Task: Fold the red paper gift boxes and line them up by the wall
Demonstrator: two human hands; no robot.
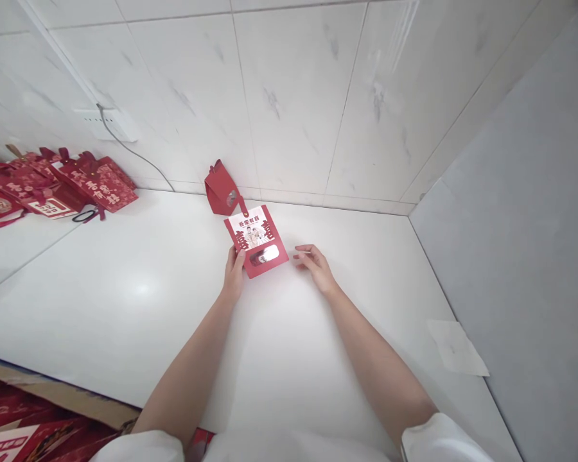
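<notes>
My left hand (234, 271) grips the left edge of a red gift box (279, 247), thumb on its front. The box front bears a printed couple, red characters and a small clear window, with a ribbon loop at its top. To the right of the box, a short gap away, is my right hand (315, 264); its fingers are curled with thumb and fingertips close together, and whether something small is between them I cannot make out. Just behind stands a second red box (216, 189), folded up, with a window in its side.
Several red gift boxes and bags (96, 183) are piled at the left by the wall, with black-handled scissors (84, 215) beside them. A grey cable (144, 157) hangs from a wall socket (108, 124). A grey panel (520, 212) bounds the white table (125, 333) at right. Red packaging (38, 430) lies lower left.
</notes>
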